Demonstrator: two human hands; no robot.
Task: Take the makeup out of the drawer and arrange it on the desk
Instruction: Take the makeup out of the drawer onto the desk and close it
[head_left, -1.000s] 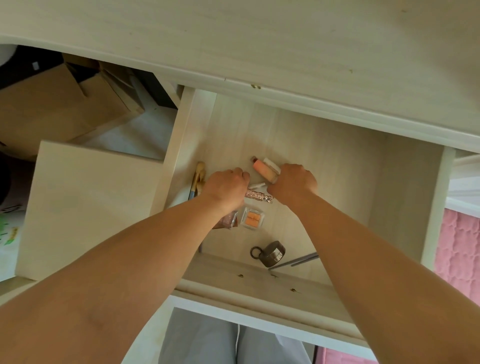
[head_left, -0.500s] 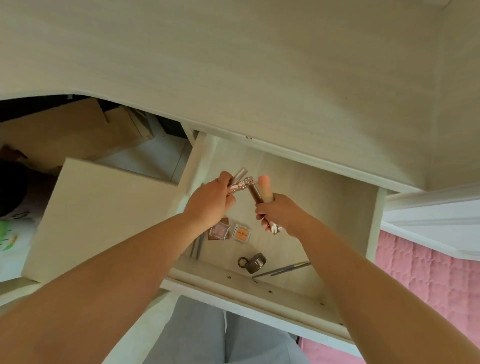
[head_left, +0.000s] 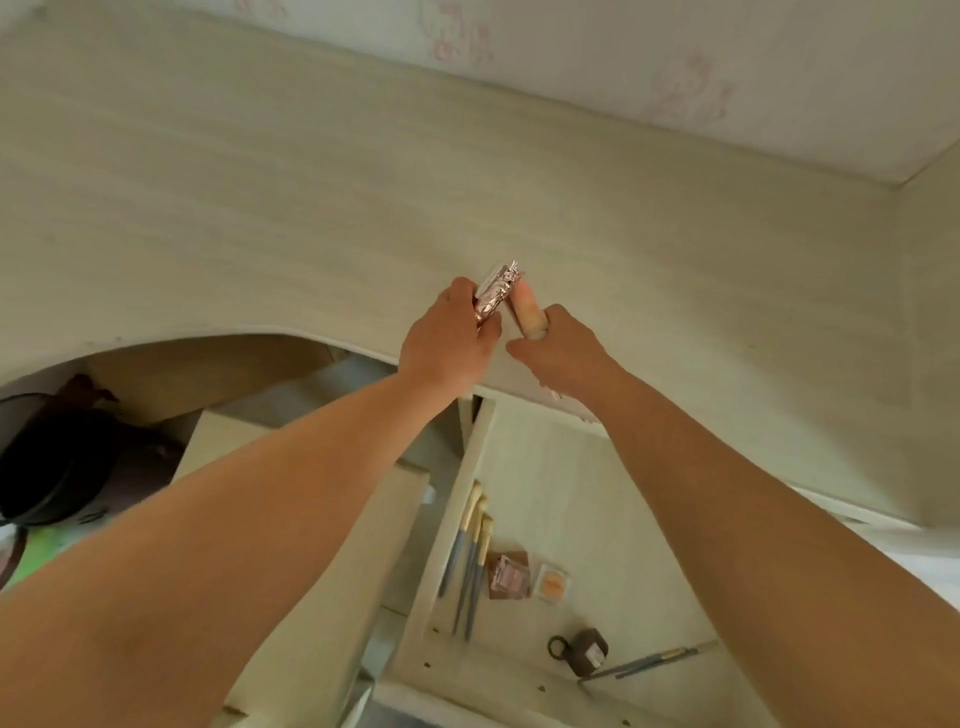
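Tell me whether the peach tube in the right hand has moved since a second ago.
Yes. The peach tube, gripped by the right hand, has risen out of the drawer and now sits above the desk top, past its front edge.

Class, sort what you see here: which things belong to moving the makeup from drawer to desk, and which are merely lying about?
Part of the job:
left hand gripping rose-gold tube
right hand gripping peach tube
desk
drawer
brushes
orange compact

Lying about:
black bag
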